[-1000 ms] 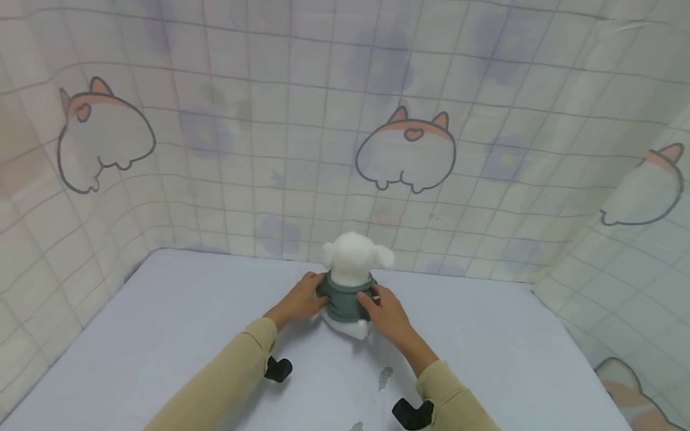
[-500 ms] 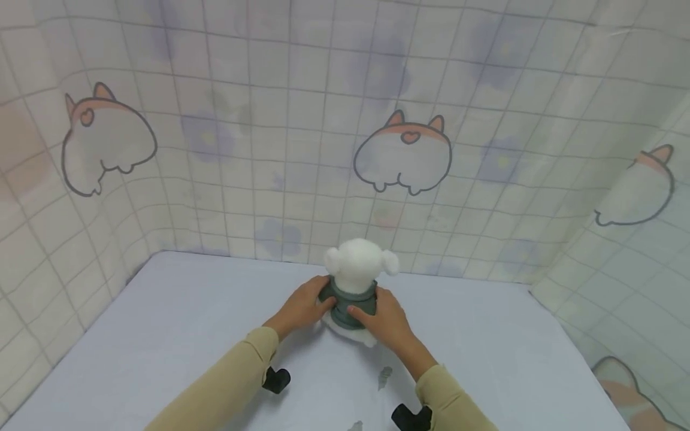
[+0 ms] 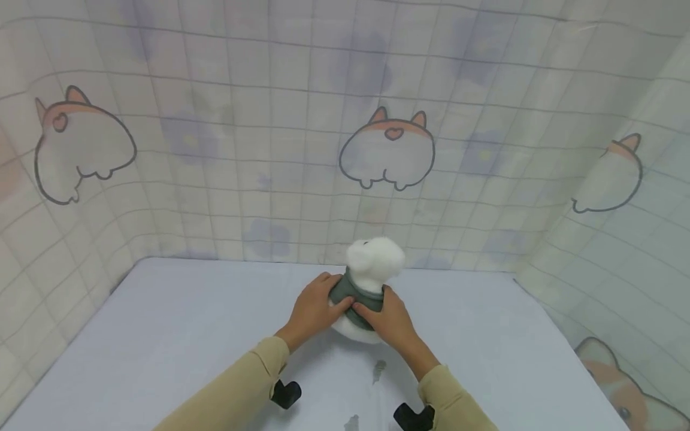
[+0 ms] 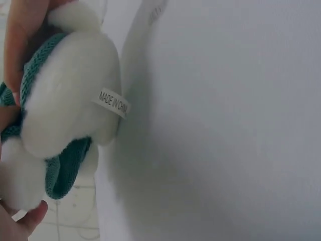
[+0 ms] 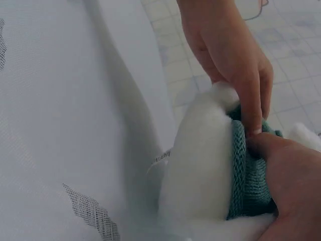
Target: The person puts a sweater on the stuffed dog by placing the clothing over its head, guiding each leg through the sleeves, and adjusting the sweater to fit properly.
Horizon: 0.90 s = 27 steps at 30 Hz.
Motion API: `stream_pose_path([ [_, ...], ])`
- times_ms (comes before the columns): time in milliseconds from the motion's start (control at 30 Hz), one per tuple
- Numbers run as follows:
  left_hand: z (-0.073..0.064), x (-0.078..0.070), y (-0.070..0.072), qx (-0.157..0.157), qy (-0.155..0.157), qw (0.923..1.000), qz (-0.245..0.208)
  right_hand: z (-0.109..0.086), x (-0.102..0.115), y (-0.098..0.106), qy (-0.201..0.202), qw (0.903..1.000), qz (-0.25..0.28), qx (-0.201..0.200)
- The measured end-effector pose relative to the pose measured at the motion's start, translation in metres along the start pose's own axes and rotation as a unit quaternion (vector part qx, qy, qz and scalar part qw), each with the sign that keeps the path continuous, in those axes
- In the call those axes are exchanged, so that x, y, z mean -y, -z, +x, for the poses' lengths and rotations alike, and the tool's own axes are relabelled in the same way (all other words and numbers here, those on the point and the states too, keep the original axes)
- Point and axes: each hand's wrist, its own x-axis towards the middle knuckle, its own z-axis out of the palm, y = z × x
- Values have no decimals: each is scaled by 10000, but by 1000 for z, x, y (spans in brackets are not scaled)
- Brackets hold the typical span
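A white plush toy (image 3: 380, 260) wears a green knitted sweater (image 3: 363, 296) and leans at the far middle of the table. Its head faces left, with a small dark spot near the top. My left hand (image 3: 318, 305) grips its left side through the sweater, and my right hand (image 3: 393, 317) grips the other side. Both thumbs nearly meet on the sweater's back. A white tag (image 4: 113, 103) reading "MADE IN CHINA" sticks out from the toy's rounded white lower body. Fingers on the toy's far side are partly hidden. Whether the toy touches the table, I cannot tell.
A white table (image 3: 215, 335) with small grey marks lies beneath. Behind it and at both sides hangs a checked curtain (image 3: 302, 179) printed with corgis. Black pieces (image 3: 286, 394) stick out beneath the beige sleeves (image 3: 232, 389).
The toy has turned from back-facing to head-left, tilting and shifting slightly right in view. Both hands have kept hold, and their thumbs have come closer together.
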Motion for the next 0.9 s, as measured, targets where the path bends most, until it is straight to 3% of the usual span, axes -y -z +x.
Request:
stream_pose_path([
  [167,4,-7,-2,65,-6,9992,-394,-3,-8,6,-308,9992,155,-204],
  [433,11,2,-3,-45,484,9910,-1245,-8,-13,10,-559,9963,513,-394],
  [633,15,4,-4,312,809,9832,-1607,-11,-13,20,-746,9915,1020,-318],
  [767,18,2,-4,709,1164,9705,-1987,-13,-14,27,-887,9843,1516,-186],
  [900,23,3,-6,1153,1510,9470,-2589,-14,-15,34,-912,9739,2074,-109],
])
